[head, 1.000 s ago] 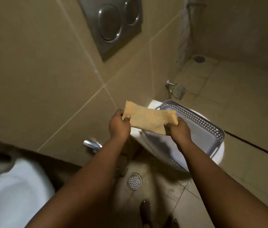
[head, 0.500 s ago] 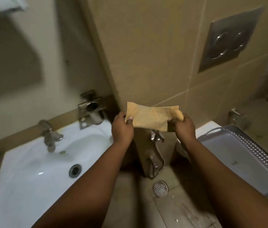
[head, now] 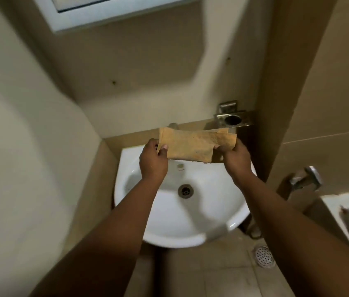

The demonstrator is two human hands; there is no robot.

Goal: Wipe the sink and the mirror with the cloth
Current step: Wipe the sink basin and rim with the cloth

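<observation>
- Cloth, folded, tan-orange, matte and slightly mottled, is sitting at the centre of the frame, stretched flat between two hands above the back rim of the sink; its lower edge is hanging ragged and uneven.
- Left hand is pinching the cloth's left end, thumb lying on the near face and fingers curling behind it.
- Right hand is gripping the cloth's right end, thumb clamping the near face, fingers hidden behind the fabric.
- Sink, white glazed ceramic with a rounded bowl, is filling the centre and lower middle of the frame; a round metal drain is sitting at the bottom of the basin.
- Mirror is showing only as a pale frame along the top edge, upper left of centre.
- Square metal holder with a round hole is projecting from the wall just right of and above the cloth.
- Walls are appearing beige and smooth; the right side is showing large tan tiles with thin grout lines.
- Floor at the bottom is showing beige tile with a round perforated floor drain at lower right.
- Chrome fitting is blurring at the right edge.
</observation>
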